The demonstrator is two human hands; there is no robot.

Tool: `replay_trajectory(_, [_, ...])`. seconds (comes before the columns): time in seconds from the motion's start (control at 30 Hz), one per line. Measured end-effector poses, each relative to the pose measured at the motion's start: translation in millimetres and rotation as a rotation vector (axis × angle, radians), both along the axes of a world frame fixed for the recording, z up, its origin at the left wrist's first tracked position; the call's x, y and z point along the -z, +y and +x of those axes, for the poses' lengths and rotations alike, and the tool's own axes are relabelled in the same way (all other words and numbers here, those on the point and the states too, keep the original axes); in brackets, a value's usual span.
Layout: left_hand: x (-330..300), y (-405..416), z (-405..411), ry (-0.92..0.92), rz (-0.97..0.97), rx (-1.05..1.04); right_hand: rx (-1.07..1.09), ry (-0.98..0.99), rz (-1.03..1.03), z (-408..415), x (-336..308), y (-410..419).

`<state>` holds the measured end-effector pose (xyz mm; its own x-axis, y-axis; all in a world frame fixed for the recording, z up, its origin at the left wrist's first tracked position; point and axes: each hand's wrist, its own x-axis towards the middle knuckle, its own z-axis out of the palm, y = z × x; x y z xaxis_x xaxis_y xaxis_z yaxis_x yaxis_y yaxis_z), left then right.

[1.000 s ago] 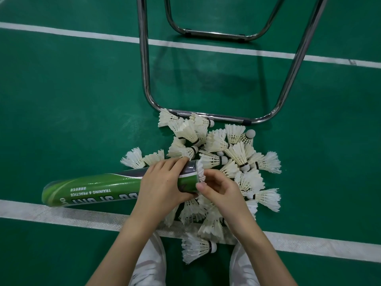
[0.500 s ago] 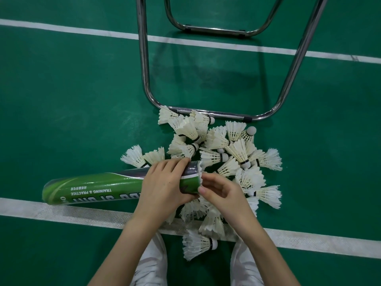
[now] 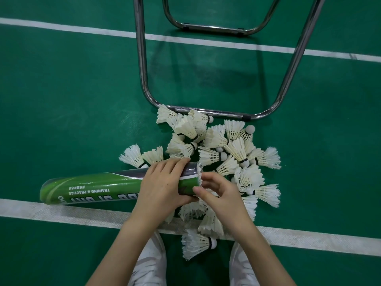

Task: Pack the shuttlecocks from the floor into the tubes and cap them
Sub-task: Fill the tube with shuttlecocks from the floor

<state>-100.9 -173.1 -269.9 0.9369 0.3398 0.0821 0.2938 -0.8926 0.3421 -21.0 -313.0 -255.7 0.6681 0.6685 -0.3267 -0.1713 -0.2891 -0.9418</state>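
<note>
A green shuttlecock tube lies nearly level just above the floor, its open mouth pointing right. My left hand grips the tube close to that mouth. A white shuttlecock sits almost fully inside, with only its feather rim showing at the opening. My right hand is at the mouth, its curled fingers and thumb around that feather rim. A pile of several loose white shuttlecocks lies on the green floor behind and to the right of my hands. No cap is in view.
A chrome tubular chair frame stands on the floor just beyond the pile. A white court line runs under the tube and my wrists. My white shoes are at the bottom, with one shuttlecock between them.
The shuttlecock at the tube's mouth has gone deeper in, so less of its feathers shows. My right hand has moved closer to the opening. The tube and my left hand have barely moved.
</note>
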Motion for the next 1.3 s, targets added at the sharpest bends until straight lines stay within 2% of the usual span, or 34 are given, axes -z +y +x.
replay_trajectory(0.13, [1, 17, -7, 0.036, -0.069, 0.063, 0.000, 0.039, 0.002, 1, 1, 0])
replay_trajectory(0.3, [8, 35, -26, 0.106, 0.007, 0.020, 0.031, 0.098, -0.004, 8, 1, -3])
replay_trajectory(0.43, [5, 33, -24, 0.061, 0.013, 0.015, 0.038, 0.119, 0.023, 9, -3, -5])
replay_trajectory(0.9, [7, 24, -18, 0.053, 0.039, 0.050, -0.126, 0.059, 0.022, 9, -7, -8])
replay_trajectory(1.17, [5, 22, -22, 0.037, 0.027, 0.038, -0.143, -0.025, -0.008, 8, -10, -3])
replay_trajectory(1.3, [6, 21, -22, 0.033, 0.035, 0.044, -0.144, 0.001, 0.000, 8, -8, -4])
